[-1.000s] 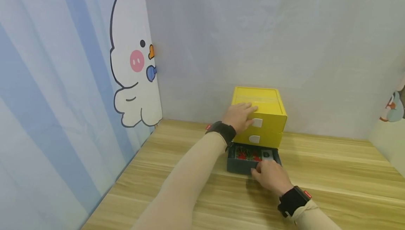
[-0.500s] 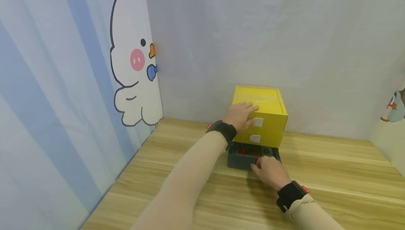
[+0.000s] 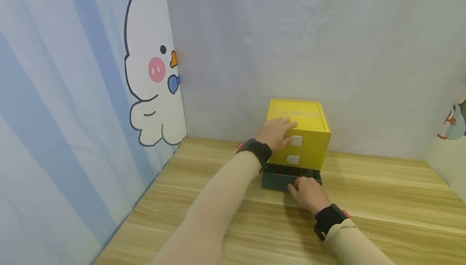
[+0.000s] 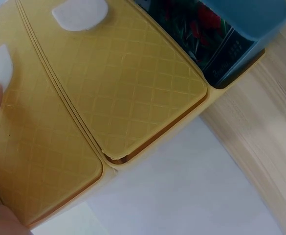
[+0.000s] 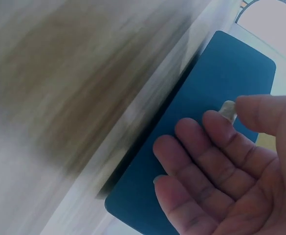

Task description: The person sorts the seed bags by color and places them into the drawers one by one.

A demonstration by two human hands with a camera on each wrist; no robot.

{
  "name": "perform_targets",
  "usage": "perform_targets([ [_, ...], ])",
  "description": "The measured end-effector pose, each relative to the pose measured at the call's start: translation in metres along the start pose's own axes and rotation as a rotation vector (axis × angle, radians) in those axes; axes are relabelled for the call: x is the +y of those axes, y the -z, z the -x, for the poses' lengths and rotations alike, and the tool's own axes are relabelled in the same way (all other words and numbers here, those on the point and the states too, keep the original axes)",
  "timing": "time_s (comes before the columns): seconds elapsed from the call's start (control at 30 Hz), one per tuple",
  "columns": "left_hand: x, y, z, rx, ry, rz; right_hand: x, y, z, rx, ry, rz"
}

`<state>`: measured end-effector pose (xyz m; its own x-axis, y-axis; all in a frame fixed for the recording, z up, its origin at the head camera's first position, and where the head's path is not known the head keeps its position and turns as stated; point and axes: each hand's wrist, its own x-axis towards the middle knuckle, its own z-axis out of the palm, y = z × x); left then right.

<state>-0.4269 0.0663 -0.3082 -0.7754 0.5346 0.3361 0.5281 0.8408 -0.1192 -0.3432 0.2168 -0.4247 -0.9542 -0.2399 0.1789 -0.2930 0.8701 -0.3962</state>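
A yellow drawer box stands on the wooden table near the back wall. My left hand rests flat on its top front corner, fingers straight. The left wrist view shows the two yellow drawer fronts with white tabs. The dark teal bottom drawer sticks out a little, with red items inside. My right hand presses against the drawer's front, its fingers nearly straight. A small clear tab shows beside the thumb.
The wooden table extends to the right and toward me. A cartoon duck panel and a blue striped curtain close the left side. A grey wall stands behind the box. A small cartoon figure is at the right edge.
My right hand has moved toward the box, and the teal drawer has slid further in, covering most of its contents. The left hand has stayed on the box.
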Motion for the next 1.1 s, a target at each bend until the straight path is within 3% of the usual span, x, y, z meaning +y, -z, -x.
perform_targets([
  [0.67, 0.001, 0.004, 0.002, -0.016, 0.009, 0.025, 0.003, -0.006, -0.018, 0.033, -0.046, 0.010],
  [1.1, -0.003, -0.002, 0.000, 0.025, -0.016, 0.022, 0.007, -0.009, -0.028, 0.066, -0.042, 0.030],
])
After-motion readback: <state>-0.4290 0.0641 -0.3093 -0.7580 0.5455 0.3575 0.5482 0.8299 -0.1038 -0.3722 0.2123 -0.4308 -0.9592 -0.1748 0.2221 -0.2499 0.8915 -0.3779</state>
